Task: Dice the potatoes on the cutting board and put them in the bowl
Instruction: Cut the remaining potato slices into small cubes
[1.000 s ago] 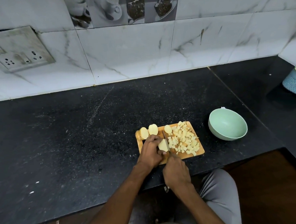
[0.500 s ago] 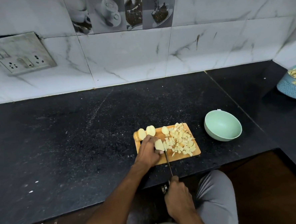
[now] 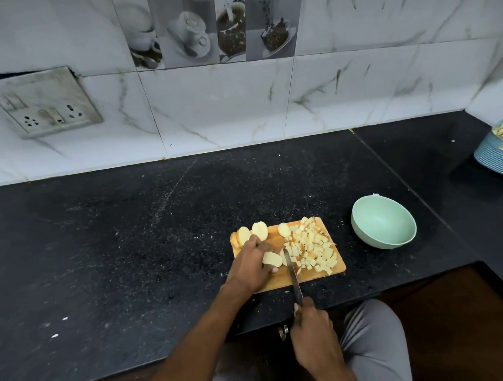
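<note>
Knife [image 3: 292, 273] drawn back from a second ago by the right hand [image 3: 313, 331] gripping it; left hand [image 3: 250, 268] still pins the potato piece [image 3: 272, 259], dicing unfinished, bowl [image 3: 383, 226] unfilled.

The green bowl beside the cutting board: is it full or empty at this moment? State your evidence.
Empty. The green bowl shows only its bare inside; the diced potato is all on the cutting board.

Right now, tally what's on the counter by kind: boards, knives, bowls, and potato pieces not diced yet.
Cutting board: 1
Knife: 1
Green bowl: 1
Blue bowl at the right edge: 1
Undiced potato pieces: 4, three at the board's far edge, one under the left hand
Total: 8
</note>
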